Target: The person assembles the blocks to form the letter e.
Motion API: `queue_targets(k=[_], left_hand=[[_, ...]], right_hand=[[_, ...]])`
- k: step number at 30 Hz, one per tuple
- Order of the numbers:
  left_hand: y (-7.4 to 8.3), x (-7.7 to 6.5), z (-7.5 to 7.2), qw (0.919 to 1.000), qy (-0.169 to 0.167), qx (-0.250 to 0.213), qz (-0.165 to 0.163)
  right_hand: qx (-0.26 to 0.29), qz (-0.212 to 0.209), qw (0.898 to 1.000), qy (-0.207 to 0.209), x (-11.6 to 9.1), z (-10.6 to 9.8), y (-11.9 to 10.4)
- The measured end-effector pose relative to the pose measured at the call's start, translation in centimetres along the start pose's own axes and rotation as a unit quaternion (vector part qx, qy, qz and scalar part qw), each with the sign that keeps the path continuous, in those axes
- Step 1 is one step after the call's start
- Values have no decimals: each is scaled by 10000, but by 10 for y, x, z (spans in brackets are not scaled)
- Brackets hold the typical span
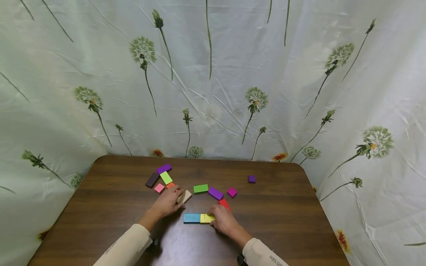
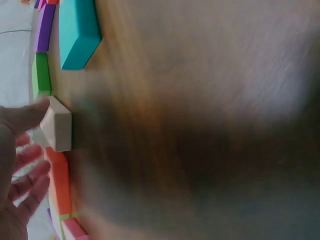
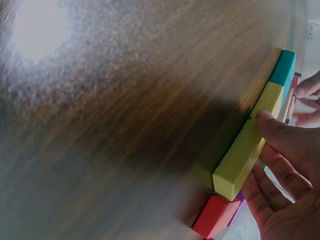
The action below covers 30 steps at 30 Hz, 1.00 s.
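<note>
- My right hand's [image 1: 223, 220] grip is grasping the yellow block [image 3: 245, 142], thumb on one side, fingers along the other.
- My left hand's [image 1: 167, 201] grip looks released, fingers loosely spread by the beige block [image 1: 185, 197], beyond and left of the yellow block; I can't tell whether they touch.
- The blue block [image 1: 192, 218] abuts the yellow block's left end.
- On the tabletop [image 1: 276, 218], I see the red block [image 1: 224, 203] just beyond the yellow block's right end, the green block [image 1: 201, 189] farther beyond it.
</note>
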State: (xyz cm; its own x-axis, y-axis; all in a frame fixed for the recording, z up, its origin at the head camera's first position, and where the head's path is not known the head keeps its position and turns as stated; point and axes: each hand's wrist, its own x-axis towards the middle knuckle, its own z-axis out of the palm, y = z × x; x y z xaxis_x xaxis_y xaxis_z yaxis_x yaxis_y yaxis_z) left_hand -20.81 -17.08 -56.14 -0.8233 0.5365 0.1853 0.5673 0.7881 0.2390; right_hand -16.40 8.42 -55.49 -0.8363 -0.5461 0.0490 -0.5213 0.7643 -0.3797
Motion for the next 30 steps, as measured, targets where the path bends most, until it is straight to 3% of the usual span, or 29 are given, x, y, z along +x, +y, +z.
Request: queue_targets(k=[5, 9, 24, 30], left_hand=[[8, -8, 5, 9959, 200, -161, -868], [10, -10, 7, 9919, 254, -321, -1206], [8, -6, 12, 9894, 625, -183, -1297], [7, -6, 13, 9899, 584, -149, -1285]], right_hand=[[-15, 72, 9999, -78, 0, 0, 0], [-29, 106, 9999, -115, 0, 0, -1], [-4, 104, 9999, -25, -1, 1, -1], [4, 104, 9999, -6, -1, 1, -1]])
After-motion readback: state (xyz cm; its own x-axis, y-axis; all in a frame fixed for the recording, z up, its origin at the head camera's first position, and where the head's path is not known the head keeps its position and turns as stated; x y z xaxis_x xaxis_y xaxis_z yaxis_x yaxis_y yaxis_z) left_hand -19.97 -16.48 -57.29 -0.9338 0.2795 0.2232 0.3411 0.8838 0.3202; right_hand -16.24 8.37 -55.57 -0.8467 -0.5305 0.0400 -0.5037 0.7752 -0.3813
